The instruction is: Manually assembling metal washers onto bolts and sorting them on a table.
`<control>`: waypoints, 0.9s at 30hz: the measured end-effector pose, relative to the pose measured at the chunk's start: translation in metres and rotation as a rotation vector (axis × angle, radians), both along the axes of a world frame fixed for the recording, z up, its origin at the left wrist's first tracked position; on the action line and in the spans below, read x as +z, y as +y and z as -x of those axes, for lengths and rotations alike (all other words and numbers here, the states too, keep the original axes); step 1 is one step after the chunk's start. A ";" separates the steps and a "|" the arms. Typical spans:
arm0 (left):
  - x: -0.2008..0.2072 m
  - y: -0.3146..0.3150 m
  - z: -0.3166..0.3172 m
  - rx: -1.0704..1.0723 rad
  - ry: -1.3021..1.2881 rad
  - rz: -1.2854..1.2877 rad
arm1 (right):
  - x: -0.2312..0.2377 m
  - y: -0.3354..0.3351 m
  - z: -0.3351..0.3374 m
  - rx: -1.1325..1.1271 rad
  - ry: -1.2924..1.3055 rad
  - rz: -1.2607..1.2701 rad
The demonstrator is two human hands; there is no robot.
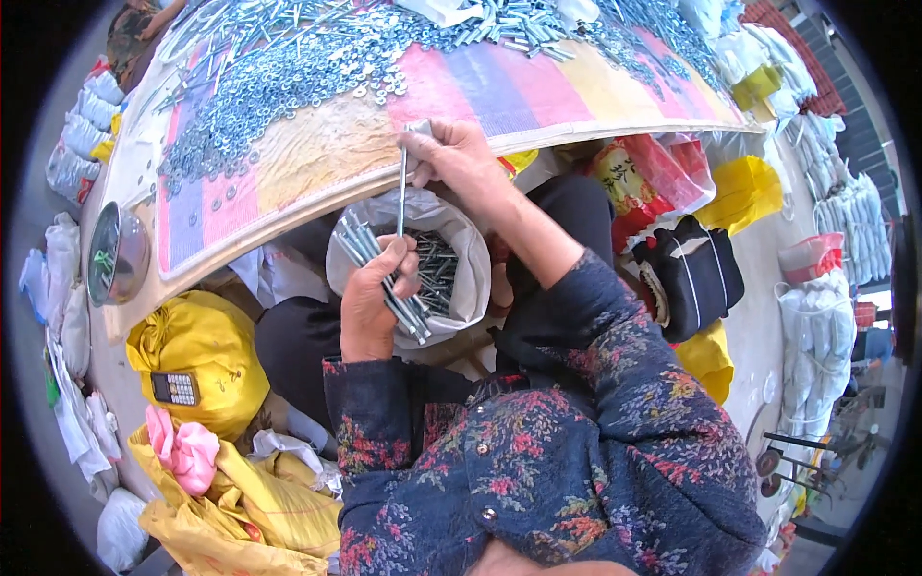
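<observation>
My left hand (371, 309) is closed round a bundle of long silvery bolts (361, 244), which slants across the mouth of a white sack (474, 257). Inside the sack lie many more dark-looking bolts (439, 274). Just above, at the table edge, my right hand (455, 158) pinches the top of a single long bolt (402, 187). That bolt hangs upright, its lower end at my left thumb; whether the thumb also grips it I cannot tell. The fingers partly cover its upper end.
A striped cloth covers the table (485, 82), with heaps of washers (317, 82) and rods on it. A metal bowl (120, 254) stands at the left edge. Yellow sacks (206, 350), one bearing a keypad phone (174, 389), lie left; a dark bundle (691, 274) sits right.
</observation>
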State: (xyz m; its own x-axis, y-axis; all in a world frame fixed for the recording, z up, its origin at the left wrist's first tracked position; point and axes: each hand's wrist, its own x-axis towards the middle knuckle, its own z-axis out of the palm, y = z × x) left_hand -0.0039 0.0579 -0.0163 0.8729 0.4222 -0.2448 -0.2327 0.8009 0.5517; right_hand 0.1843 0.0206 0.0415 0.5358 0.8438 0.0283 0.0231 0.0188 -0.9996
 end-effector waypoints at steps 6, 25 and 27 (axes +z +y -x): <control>0.010 -0.003 -0.008 0.036 0.084 0.022 | -0.012 -0.012 -0.185 -0.600 -0.875 0.292; 0.007 0.001 -0.019 0.114 0.199 -0.133 | -0.003 0.003 -0.129 -0.060 -1.131 0.237; 0.010 0.001 -0.018 0.133 0.203 -0.165 | -0.006 0.015 -0.121 0.112 -1.480 0.470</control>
